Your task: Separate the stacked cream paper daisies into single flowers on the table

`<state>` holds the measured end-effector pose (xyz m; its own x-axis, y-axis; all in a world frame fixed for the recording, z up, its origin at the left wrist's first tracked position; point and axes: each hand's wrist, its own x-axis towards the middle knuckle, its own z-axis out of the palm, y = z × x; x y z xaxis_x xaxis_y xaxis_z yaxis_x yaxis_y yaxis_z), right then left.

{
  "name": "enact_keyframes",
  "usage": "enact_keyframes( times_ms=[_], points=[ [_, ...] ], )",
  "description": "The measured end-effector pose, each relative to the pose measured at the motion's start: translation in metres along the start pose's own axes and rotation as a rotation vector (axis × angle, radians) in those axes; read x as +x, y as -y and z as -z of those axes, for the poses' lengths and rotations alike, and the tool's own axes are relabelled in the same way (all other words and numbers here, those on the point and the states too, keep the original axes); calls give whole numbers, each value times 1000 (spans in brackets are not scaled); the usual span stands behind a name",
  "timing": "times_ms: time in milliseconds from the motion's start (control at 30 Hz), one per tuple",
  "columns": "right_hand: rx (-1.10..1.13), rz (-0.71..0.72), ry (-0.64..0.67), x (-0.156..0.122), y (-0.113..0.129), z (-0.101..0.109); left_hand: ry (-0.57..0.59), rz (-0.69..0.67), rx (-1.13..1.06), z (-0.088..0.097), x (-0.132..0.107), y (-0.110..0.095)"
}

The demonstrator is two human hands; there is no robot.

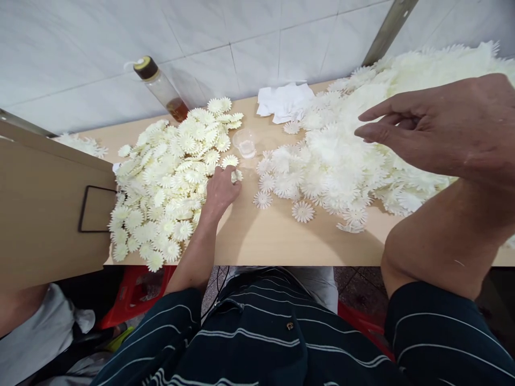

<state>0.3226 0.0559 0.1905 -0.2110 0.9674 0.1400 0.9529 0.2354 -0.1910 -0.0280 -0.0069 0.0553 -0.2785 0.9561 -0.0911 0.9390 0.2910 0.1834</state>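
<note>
My left hand (223, 188) is closed at the right edge of a heap of cream artificial daisy heads (169, 177), with its thumb and fingers on one artificial flower head (237, 175). Part of that flower is hidden by the fingers. Over on the right, my right hand (442, 126) is raised above a larger pile of white flower-shaped petal pieces (338, 155). Its index finger and thumb point left with a small gap between their tips, and no thing shows in them. A few single petal pieces (303, 212) lie near the front of that pile.
A small clear plastic cup (244, 142) stands between the heaps. A bottle of brown liquid (163, 91) leans near the tiled wall, with white sheets (285, 102) further right. A cardboard box (52, 209) borders the left side. Another person's sleeve (40, 332) shows at lower left.
</note>
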Motion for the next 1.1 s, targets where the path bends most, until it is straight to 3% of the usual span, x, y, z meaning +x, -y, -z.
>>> enact_keyframes(
  times_ms=[233,367,467,533,633,733,800,967,1100],
  points=[
    [119,193,-59,-1,-17,-11,-89,-32,-36,-15,-2,4],
    [119,190,-2,-7,1,-12,-218,-16,-169,-17,-4,11],
    [138,228,68,-8,19,-17,-297,45,-493,-11,-9,11],
    [195,296,98,-7,33,-26,-224,101,-833,-6,-14,6],
    [316,373,177,-3,55,-49,38,132,-1298,-1,-21,-9],
    [489,341,206,1,70,-82,321,133,-1525,-1,-25,-26],
    [571,298,204,3,70,-103,447,137,-1585,-5,-26,-35],
    [691,212,255,2,59,-132,564,64,-1675,-15,-21,-51],
    [793,200,197,1,64,-136,520,57,-1738,-23,-18,-54]
  ],
)
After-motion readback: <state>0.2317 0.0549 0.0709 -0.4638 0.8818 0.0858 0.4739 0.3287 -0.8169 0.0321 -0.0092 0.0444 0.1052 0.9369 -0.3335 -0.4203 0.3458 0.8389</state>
